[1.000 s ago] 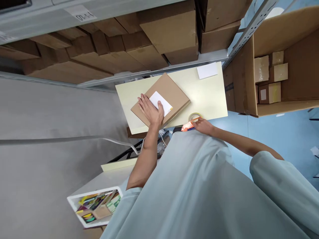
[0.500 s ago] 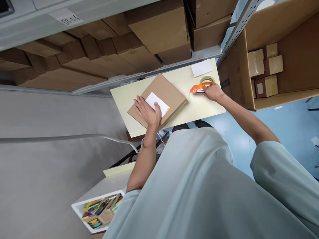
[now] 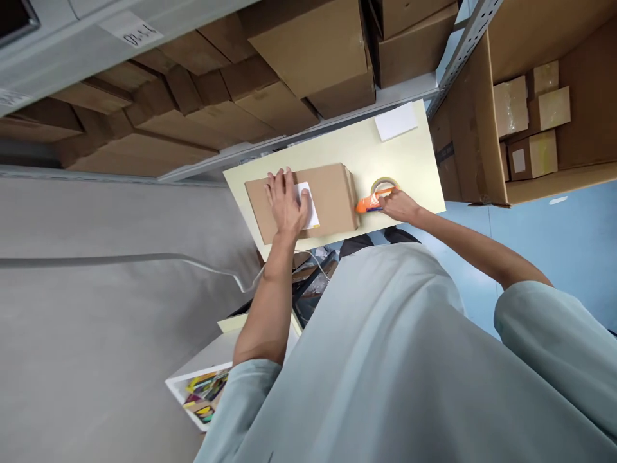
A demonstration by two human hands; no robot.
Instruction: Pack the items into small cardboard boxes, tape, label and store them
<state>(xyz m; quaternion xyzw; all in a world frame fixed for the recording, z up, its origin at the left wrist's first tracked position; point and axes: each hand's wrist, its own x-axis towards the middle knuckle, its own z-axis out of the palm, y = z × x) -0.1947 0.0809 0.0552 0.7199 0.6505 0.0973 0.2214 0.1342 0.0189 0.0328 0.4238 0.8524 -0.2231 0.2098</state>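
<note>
Pressing down flat on a cardboard box (image 3: 332, 193), the left hand (image 3: 288, 204) lies open, palm down, fingers stretched toward the far edge. Its thumb and palm partly cover a white label (image 3: 311, 211) stuck to the box top. The box rests on a pale yellow surface (image 3: 414, 164), lying lengthwise across it, near the front edge and toward the left end.

Right hand (image 3: 399, 206) is closed around an orange tape dispenser (image 3: 369, 203). The dispenser's nose sits just beside the right end of the box, touching it or very close; contact cannot be told for sure. A roll of tape (image 3: 385, 184) is mounted on the dispenser, just above the fingers.

A white sheet of paper (image 3: 396, 121) lies at the far right corner of the surface, well apart from both hands.

Behind the surface runs a metal shelf stacked with brown cartons (image 3: 308, 45), closed. To the right stands a large open carton (image 3: 482, 138) on its side, with several small boxes (image 3: 533, 154) inside, some wrapped in clear film.

Both forearms are bare; pale shirt sleeves (image 3: 554, 334) fill the near part of the view. Low on the left, a white tray (image 3: 179, 389) holds colourful flat items, too small to identify. Floor (image 3: 554, 244) to the right is light blue.
</note>
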